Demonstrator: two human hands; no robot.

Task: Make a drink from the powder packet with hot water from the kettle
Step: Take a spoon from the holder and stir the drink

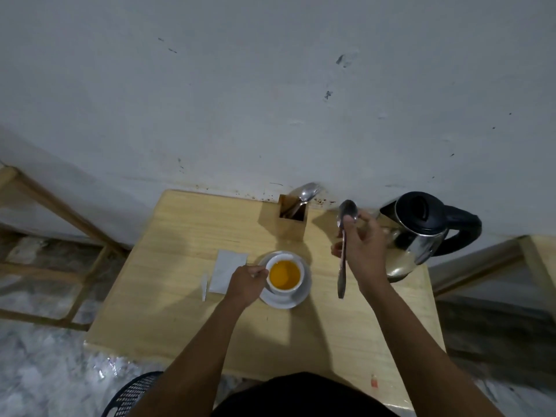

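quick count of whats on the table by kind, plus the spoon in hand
spoons: 3, one in the right hand as spoon, two in the holder at
cup: 1
saucer: 1
kettle: 1
holder: 1
packet: 1
torn strip: 1
total: 9

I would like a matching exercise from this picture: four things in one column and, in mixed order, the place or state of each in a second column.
Things:
1. cup
2. spoon
3. kettle
4. packet

Places or states:
A. lying flat and torn open, left of the saucer
B. standing at the table's far right, lid closed
C. on the saucer, holding orange liquid
D. held in the air by the right hand

Pairs: 1-C, 2-D, 3-B, 4-A
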